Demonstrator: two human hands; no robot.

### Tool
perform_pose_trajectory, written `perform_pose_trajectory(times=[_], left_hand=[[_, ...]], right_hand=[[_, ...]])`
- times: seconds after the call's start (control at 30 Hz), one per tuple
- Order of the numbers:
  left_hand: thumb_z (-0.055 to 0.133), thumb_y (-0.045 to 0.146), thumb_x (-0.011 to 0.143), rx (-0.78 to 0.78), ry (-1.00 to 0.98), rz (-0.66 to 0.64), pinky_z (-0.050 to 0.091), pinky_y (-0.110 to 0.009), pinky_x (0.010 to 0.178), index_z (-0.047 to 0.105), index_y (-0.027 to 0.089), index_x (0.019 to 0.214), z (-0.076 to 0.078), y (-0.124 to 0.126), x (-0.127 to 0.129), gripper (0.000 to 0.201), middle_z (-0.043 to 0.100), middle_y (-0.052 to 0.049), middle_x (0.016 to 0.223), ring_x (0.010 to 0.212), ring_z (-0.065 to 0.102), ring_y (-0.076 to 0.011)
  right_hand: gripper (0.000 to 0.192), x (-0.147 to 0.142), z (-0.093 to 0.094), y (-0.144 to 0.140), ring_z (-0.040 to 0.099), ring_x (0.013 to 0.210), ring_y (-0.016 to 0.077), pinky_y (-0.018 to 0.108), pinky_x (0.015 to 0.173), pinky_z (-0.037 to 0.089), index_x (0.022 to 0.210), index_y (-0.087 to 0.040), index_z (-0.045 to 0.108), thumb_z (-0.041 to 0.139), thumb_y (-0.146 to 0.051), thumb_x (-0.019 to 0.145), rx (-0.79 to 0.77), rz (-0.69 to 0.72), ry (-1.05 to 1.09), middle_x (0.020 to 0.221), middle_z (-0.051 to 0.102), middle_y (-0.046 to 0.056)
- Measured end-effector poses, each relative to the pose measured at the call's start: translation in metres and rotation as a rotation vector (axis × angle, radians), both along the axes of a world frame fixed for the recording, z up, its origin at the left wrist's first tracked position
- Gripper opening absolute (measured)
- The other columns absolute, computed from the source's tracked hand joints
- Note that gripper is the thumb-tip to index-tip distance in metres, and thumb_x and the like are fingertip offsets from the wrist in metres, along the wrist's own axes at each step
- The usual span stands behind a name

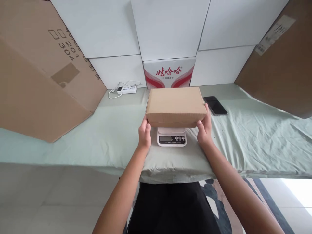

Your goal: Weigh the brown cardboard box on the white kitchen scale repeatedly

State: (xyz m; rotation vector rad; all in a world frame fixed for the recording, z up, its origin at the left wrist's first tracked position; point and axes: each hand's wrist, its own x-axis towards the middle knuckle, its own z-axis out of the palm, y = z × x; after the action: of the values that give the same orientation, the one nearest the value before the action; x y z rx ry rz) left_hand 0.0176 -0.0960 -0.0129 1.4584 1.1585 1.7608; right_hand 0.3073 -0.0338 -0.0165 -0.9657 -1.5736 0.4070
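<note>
A closed brown cardboard box (176, 100) is held between my two hands, over a white digital scale (172, 139). My left hand (145, 133) grips its near left corner, thumb at the front and fingers at the side. On the opposite side, my right hand (204, 128) closes round the near right corner, some fingers hidden behind the box. The scale's front panel with its grey display and round buttons shows below the box; most of its platform is covered. Whether the box touches the platform I cannot tell.
A black phone (215, 105) lies right of the box. Back left is a white power strip (126, 89) with a cable. A red-and-white carton (170, 73) stands behind, against white panels. Large cardboard sheets (48, 81) flank the green cloth-covered table (117, 136).
</note>
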Motion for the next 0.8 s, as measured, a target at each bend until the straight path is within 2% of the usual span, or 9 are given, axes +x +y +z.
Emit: perform_pose_trajectory(times=[0.1,0.3,0.63,0.8], left_hand=[[0.049,0.082,0.109,-0.031,-0.016,-0.005,0.052,-0.054,0.134,0.065,0.025,0.166,-0.002,-0.009,0.002,0.082,0.072,-0.017,0.168,0.164,0.062,-0.0405],[0.051,0.083,0.108,-0.052,-0.036,0.029,0.053,-0.057,0.135,0.068,0.027,0.164,0.003,-0.007,0.005,0.081,0.073,-0.016,0.169,0.166,0.061,-0.0411],[0.052,0.085,0.107,-0.078,-0.051,0.056,0.05,-0.058,0.138,0.07,0.026,0.162,0.009,-0.01,0.007,0.083,0.073,-0.015,0.169,0.167,0.06,-0.0419],[0.052,0.083,0.108,-0.064,-0.074,0.04,0.051,-0.058,0.137,0.07,0.027,0.163,0.008,-0.01,0.007,0.081,0.072,-0.016,0.169,0.167,0.059,-0.0414]], right_hand=[[0.097,-0.002,-0.003,-0.005,0.06,0.154,0.0426,0.068,0.129,0.053,0.179,-0.026,0.045,0.053,-0.086,0.103,-0.021,0.012,0.038,0.17,0.061,0.02],[0.086,-0.008,0.001,0.003,0.065,0.147,0.0412,0.065,0.124,0.057,0.173,-0.031,0.052,0.056,-0.08,0.103,0.012,-0.024,0.057,0.169,0.062,0.018],[0.083,-0.011,0.0,0.006,0.056,0.16,0.0439,0.07,0.13,0.049,0.17,-0.033,0.052,0.055,-0.08,0.103,0.019,-0.034,0.079,0.17,0.06,0.016],[0.078,-0.011,0.001,0.007,0.057,0.16,0.0433,0.07,0.133,0.047,0.169,-0.034,0.053,0.054,-0.077,0.104,0.072,-0.026,0.068,0.169,0.061,0.015]])
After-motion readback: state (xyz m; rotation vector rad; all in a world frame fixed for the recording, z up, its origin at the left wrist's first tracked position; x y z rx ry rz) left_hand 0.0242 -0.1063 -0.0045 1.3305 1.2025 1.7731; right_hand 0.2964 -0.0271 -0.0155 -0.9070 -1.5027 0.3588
